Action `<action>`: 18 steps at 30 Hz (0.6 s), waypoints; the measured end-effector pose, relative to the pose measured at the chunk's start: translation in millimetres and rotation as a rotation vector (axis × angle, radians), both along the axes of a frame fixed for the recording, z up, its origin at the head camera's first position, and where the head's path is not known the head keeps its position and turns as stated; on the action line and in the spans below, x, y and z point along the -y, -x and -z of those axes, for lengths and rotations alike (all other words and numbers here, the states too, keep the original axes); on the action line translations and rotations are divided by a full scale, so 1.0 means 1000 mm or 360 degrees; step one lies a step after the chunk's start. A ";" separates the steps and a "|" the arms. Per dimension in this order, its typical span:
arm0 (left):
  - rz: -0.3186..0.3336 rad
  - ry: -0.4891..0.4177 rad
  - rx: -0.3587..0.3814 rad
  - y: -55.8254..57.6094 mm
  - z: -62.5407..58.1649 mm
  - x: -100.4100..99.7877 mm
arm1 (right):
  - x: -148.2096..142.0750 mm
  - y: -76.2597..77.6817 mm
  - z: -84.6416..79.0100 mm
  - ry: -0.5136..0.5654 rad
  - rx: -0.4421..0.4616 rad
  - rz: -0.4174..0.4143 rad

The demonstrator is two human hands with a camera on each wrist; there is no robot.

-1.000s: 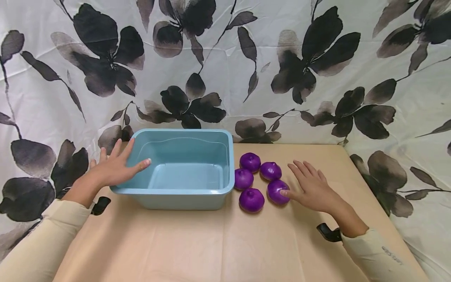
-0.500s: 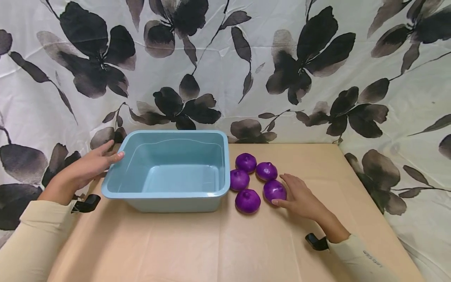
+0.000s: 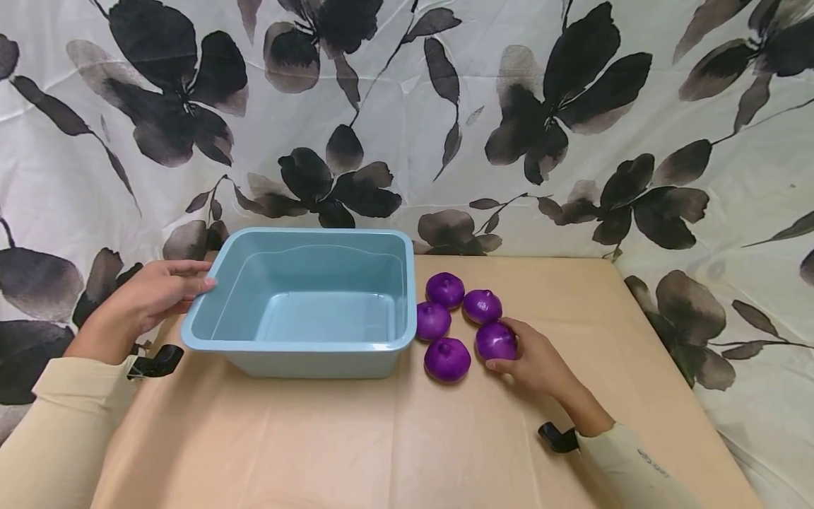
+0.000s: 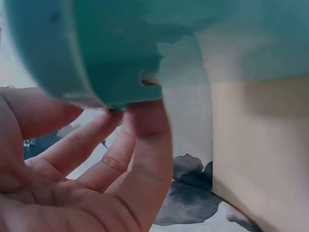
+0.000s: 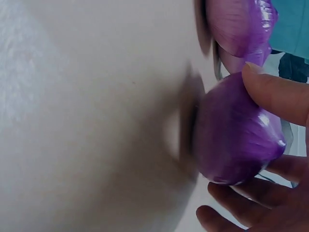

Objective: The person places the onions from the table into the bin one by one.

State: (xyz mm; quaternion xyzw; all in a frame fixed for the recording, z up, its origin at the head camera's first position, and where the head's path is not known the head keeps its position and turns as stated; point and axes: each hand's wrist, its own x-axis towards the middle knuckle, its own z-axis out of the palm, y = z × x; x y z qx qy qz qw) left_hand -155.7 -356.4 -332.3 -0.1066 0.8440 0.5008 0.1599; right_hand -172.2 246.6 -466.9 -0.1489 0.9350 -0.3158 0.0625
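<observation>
A light blue plastic basin (image 3: 299, 346) stands on the table with nothing inside. My left hand (image 3: 149, 293) holds its left rim, thumb on top and fingers underneath; the left wrist view shows those fingers (image 4: 149, 159) against the rim's underside. Several shiny purple onions lie in a cluster right of the basin. Around the nearest right one, a purple onion (image 3: 496, 341), my right hand (image 3: 537, 357) has its thumb and fingers curled. That onion (image 5: 231, 135) is still at the table surface in the right wrist view, thumb on one side, fingers on the other.
The other onions (image 3: 447, 360) sit between the basin and the held one, the leftmost close against the basin's wall. A white cloth with dark flowers (image 3: 439, 106) hangs behind the beige-covered table (image 3: 394, 438).
My left hand has moved from over the basin's left side down to grip its rim. My right hand has come left and closed round the onion.
</observation>
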 end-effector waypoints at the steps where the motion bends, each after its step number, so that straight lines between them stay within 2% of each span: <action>1: -0.0017 -0.0046 0.0004 0.000 0.000 0.002 | 0.001 -0.001 0.000 0.0004 -0.0020 0.0014; 5: -0.0064 -0.0316 0.0049 -0.002 0.003 0.011 | 0.006 -0.006 0.001 -0.0010 -0.0079 0.0040; 8: -0.0069 -0.0446 0.0081 -0.004 0.003 0.016 | 0.008 -0.009 -0.001 -0.0027 -0.0075 0.0062; 11: -0.0053 -0.0456 0.0085 -0.003 0.002 0.019 | 0.008 -0.013 -0.005 -0.0034 -0.0065 0.0078; 18: -0.0051 -0.0376 0.0115 -0.004 0.003 0.023 | 0.009 -0.027 -0.023 -0.0040 -0.0100 0.0089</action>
